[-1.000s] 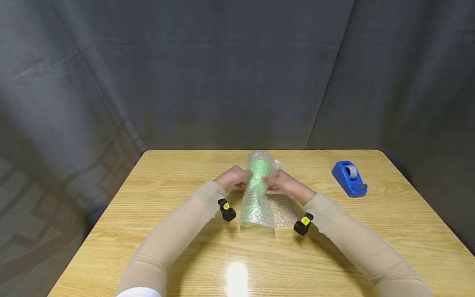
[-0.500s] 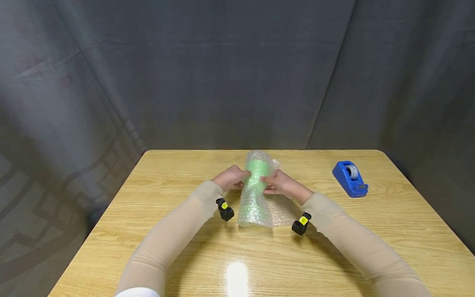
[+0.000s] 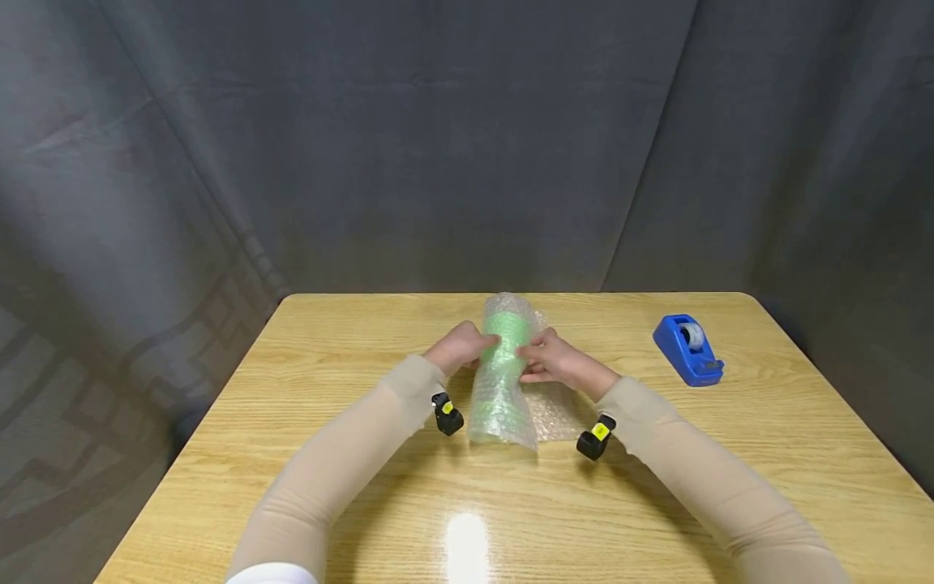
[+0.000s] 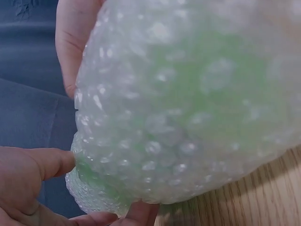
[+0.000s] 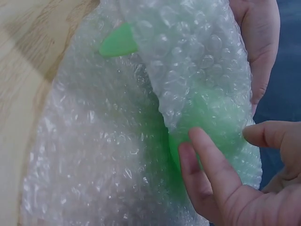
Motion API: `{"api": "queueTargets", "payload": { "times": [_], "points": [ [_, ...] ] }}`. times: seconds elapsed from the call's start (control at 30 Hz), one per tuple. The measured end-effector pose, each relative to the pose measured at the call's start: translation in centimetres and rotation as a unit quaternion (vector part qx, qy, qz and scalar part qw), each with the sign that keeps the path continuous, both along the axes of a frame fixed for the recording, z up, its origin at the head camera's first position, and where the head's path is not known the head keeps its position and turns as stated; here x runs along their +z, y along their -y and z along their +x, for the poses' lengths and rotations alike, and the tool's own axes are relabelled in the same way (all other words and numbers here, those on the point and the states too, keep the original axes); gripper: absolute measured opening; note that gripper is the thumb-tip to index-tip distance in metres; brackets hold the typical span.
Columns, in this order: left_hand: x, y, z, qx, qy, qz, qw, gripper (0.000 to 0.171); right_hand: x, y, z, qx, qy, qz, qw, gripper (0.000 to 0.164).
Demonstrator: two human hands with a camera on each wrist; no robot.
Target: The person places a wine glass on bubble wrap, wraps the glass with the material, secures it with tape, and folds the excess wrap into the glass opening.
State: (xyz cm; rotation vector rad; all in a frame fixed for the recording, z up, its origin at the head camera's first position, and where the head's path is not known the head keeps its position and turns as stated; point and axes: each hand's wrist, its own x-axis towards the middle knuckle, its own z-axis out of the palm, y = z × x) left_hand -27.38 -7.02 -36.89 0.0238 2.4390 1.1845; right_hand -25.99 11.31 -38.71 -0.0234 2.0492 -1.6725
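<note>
A light green object (image 3: 508, 328), waisted in outline, lies rolled inside clear bubble wrap (image 3: 503, 418) at the middle of the table. Its kind is hard to tell through the bubbles. On the roll's left side my left hand (image 3: 461, 345) grips it, thumb on top and fingers low down, as the left wrist view shows. From the right, my right hand (image 3: 558, 361) holds the wrapped roll between thumb and curved fingers. In the right wrist view a green tip (image 5: 117, 41) shows past the wrap's loose edge, and a flat stretch of wrap (image 5: 89, 155) spreads beside it.
A blue tape dispenser (image 3: 688, 350) with a roll of clear tape stands at the right of the wooden table (image 3: 394, 519). Behind the table's far edge hangs a dark grey curtain (image 3: 438, 162).
The roll has shifted slightly left. My left hand's thumb now reaches a little farther over its top, while my right hand keeps nearly the same place.
</note>
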Motion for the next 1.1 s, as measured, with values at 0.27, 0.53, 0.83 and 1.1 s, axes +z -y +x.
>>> {"api": "queueTargets", "payload": {
  "times": [0.27,0.53,0.83,1.1],
  "points": [
    [-0.2,-0.3,0.0,0.009,-0.007,0.0,0.9999,0.042,0.1,0.1,-0.1,0.003,0.008,0.019,1.0,0.034],
    [0.0,-0.2,0.3,0.003,-0.007,0.02,0.9998,0.045,-0.1,0.1,0.0,0.012,-0.01,0.016,1.0,0.029],
    [-0.2,0.4,0.6,0.008,0.003,0.08,0.9968,0.031,-0.3,0.1,-0.1,0.015,-0.02,0.014,1.0,0.023],
    [-0.4,1.2,0.2,0.011,0.048,0.14,0.9889,0.033,-0.2,0.1,0.0,0.018,-0.015,0.006,1.0,0.025]
  ]
}}
